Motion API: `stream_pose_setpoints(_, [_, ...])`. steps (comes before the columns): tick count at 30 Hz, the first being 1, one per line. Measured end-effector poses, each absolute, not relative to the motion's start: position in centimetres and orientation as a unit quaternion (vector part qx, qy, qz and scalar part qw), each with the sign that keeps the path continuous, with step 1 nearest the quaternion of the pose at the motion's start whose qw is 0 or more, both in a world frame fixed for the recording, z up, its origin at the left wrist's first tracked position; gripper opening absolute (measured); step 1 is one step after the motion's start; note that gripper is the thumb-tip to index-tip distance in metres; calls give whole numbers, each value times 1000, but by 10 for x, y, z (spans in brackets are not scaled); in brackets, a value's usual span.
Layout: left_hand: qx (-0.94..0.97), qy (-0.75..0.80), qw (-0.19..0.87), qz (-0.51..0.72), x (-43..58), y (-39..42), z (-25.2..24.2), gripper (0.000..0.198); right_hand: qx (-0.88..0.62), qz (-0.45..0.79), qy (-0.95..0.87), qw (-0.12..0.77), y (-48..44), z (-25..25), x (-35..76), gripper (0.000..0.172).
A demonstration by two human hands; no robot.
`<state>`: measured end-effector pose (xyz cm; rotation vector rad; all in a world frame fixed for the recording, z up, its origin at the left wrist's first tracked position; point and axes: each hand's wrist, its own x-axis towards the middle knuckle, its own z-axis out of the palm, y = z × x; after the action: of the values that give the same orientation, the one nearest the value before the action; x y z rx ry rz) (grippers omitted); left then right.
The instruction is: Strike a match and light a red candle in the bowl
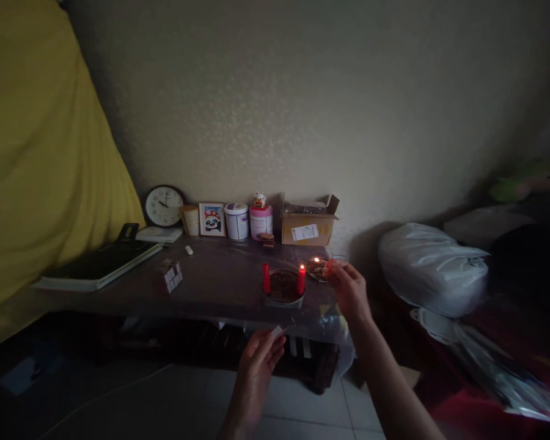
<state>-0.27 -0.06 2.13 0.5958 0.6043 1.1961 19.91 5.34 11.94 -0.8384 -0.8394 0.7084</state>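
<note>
My right hand is closed in a pinch at the rim of a small shiny dish. A small flame burns just left of its fingertips, apparently on a thin match; the stick itself is hard to see. Lower down, in front of the table edge, my left hand grips a small pale matchbox between thumb and fingers. Between and beyond my hands stands a round metal bowl of dark grains. Two red candles stand upright at its sides: the right candle is lit, the left candle unlit.
A patterned pack and a large dark book lie on the table at left. Along the wall stand a clock, framed picture, two tubs and an open carton. White bags are piled at right.
</note>
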Motion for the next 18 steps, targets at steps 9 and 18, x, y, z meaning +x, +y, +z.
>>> stream_pose_setpoints(9, [267,276,753,535,0,0,19,23,-520,295,-436,673,16,124,252,21])
stream_pose_setpoints(18, [269,292,747,532,1,-2,18,23,-508,241,-473,679,9,117,267,21])
